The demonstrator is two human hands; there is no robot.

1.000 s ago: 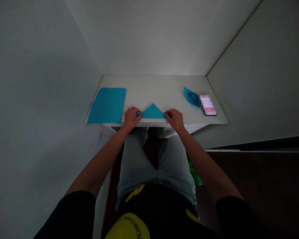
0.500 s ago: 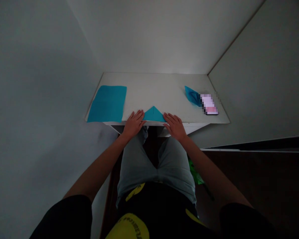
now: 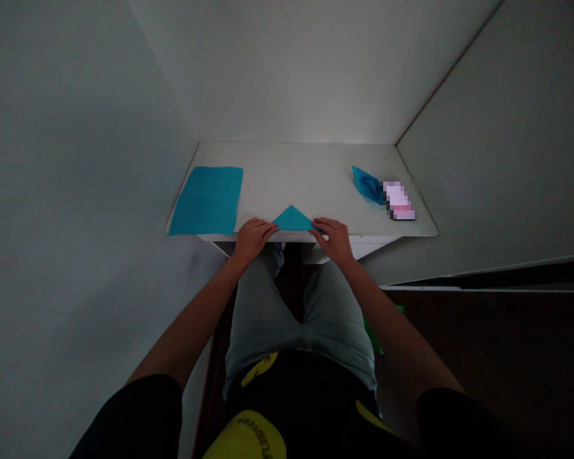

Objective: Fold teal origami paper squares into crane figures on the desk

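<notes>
A blue paper folded into a triangle (image 3: 292, 218) lies at the front edge of the white table (image 3: 306, 178). My left hand (image 3: 252, 237) has curled fingers on the triangle's left corner. My right hand (image 3: 333, 239) rests with fingers bent on its right corner. Both hands pinch or press the paper's lower edge against the table.
A flat blue sheet (image 3: 207, 200) lies at the table's left side. A folded blue paper piece (image 3: 366, 183) sits at the right, beside a blurred pink phone-like object (image 3: 398, 201). Walls close in on the left, back and right. My legs are under the table's front edge.
My hands went from pinching the triangle's corners, to lying flat beside it, to curling on its corners again. The triangle sits slightly nearer the table's front edge.
</notes>
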